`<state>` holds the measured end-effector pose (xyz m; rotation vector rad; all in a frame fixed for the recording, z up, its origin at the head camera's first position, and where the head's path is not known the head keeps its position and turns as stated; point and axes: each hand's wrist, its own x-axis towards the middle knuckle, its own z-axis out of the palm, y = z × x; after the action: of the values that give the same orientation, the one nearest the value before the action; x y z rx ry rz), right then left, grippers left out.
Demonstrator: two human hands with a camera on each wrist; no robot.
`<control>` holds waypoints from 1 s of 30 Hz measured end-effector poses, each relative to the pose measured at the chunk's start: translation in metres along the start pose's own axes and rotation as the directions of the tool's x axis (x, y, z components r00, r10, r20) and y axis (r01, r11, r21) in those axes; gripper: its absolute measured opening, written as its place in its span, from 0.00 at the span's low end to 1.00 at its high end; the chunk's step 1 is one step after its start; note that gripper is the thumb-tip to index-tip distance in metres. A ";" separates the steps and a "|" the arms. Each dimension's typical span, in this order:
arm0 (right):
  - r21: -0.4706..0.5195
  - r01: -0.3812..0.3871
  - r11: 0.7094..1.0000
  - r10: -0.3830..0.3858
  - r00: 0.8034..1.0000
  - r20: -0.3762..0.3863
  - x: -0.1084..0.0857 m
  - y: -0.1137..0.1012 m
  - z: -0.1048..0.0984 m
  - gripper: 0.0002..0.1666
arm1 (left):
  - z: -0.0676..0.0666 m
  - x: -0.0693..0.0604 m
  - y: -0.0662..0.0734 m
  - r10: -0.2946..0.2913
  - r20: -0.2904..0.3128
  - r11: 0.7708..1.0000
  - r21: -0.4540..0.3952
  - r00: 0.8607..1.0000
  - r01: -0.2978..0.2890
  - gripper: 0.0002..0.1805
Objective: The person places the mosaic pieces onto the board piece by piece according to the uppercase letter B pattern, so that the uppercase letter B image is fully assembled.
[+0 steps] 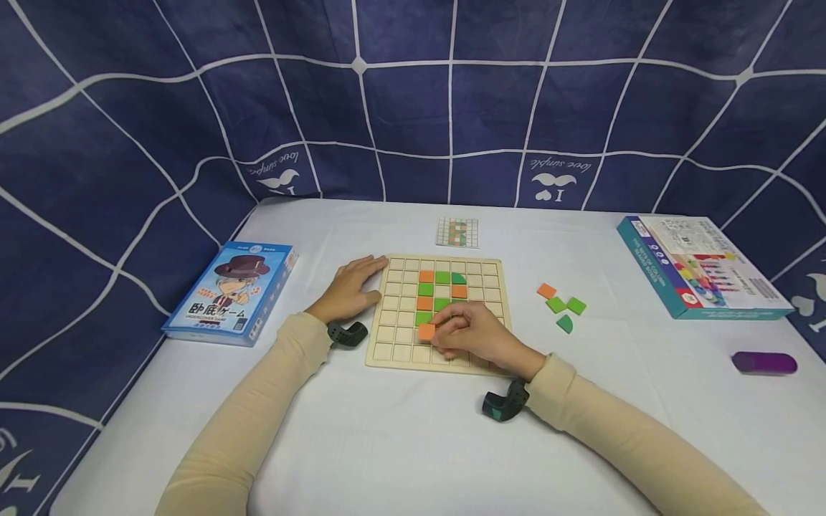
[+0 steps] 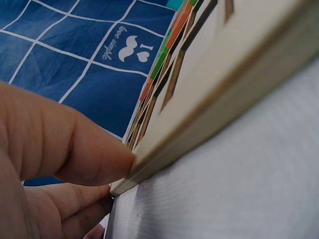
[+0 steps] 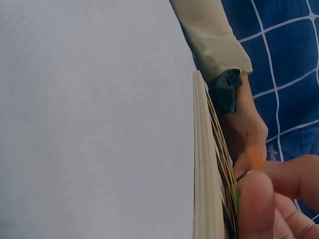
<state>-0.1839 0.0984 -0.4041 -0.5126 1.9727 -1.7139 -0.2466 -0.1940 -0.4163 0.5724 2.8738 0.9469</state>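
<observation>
A wooden grid board [image 1: 383, 351] lies on the white table, with orange and green tiles in a pattern of its cells. Between thumb and fingers, my right hand [image 1: 480, 333] pinches an orange square tile [image 1: 426, 332] over the near part of the board, just below a green tile [image 1: 422, 318]. The right wrist view shows that tile [image 3: 255, 157] at the fingertips. My left hand [image 1: 350, 289] rests along the board's left edge, fingers extended; in the left wrist view its thumb [image 2: 94, 149] touches the edge. The right hand hides part of the pattern.
A small pattern card [image 1: 457, 232] lies behind the board. To the right are a loose orange tile [image 1: 546, 290] and several green ones [image 1: 576, 306]. A blue game box [image 1: 232, 292] stands left; a teal-edged box [image 1: 706, 269] and a purple cylinder [image 1: 764, 363] lie right.
</observation>
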 end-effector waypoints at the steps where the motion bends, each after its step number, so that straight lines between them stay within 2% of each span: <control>1: -0.020 0.003 1.000 -0.003 1.000 0.001 0.001 0.000 0.001 0.18 | 0.000 0.000 0.000 0.001 0.000 1.000 0.000 1.000 -0.001 0.42; 7: -0.174 0.006 0.985 -0.009 1.000 -0.013 0.002 -0.003 0.006 0.15 | 0.000 0.000 0.001 0.004 0.002 1.000 0.006 1.000 -0.004 0.42; 16: -0.308 -0.008 0.951 -0.002 1.000 -0.030 0.003 -0.006 0.009 0.15 | 0.001 0.001 0.000 -0.001 0.001 1.000 0.014 1.000 0.001 0.42; 20: -0.330 -0.005 0.944 -0.005 1.000 -0.030 0.003 -0.006 0.009 0.14 | 0.001 0.001 0.002 -0.005 0.001 1.000 0.014 1.000 0.005 0.42; 30: -0.313 -0.003 0.950 -0.005 1.000 -0.025 0.003 -0.007 0.009 0.15 | 0.000 0.001 0.004 -0.010 0.004 1.000 0.016 1.000 0.010 0.41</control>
<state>-0.1813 0.0888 -0.3988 -0.6016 2.2774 -1.4171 -0.2462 -0.1907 -0.4142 0.5601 2.8803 0.9203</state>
